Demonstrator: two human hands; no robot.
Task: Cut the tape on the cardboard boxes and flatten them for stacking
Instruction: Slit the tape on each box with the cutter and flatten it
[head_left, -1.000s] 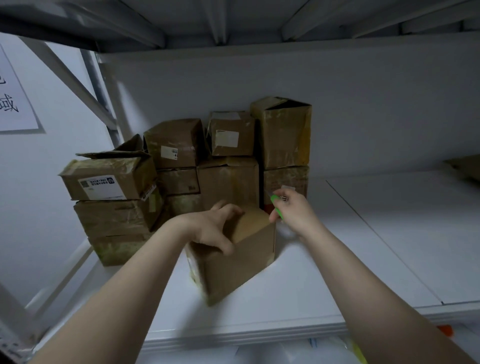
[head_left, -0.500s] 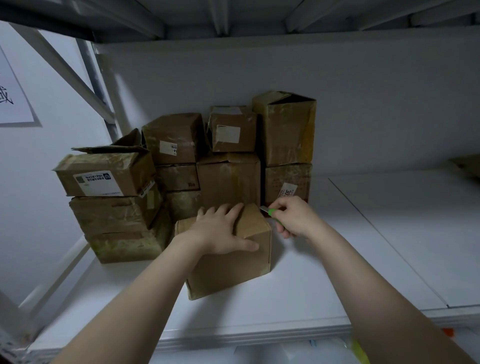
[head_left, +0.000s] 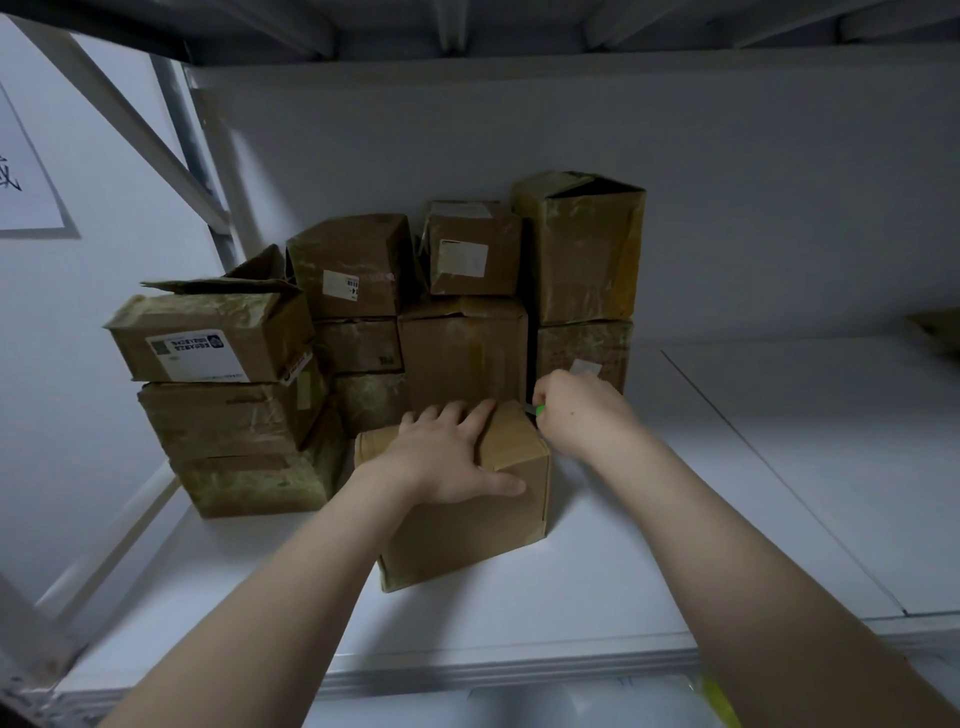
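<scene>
A small taped cardboard box (head_left: 467, 535) stands upright on the white shelf (head_left: 649, 545), in front of a pile of boxes. My left hand (head_left: 449, 457) lies flat on its top, fingers spread, thumb over the front edge. My right hand (head_left: 582, 410) grips a green-handled cutter (head_left: 537, 410); only a bit of green handle and blade shows. The blade tip sits at the box's far right top corner.
Several worn, taped cardboard boxes (head_left: 363, 332) are stacked against the back wall, left of centre. A metal upright (head_left: 202, 176) and brace stand at the left. Bare shelf board stretches to the right; the shelf's front lip (head_left: 493, 670) runs below my arms.
The box went from tilted on an edge to standing flat. My left hand moved from its corner onto its top. My right hand brought the cutter down to the box's far right corner.
</scene>
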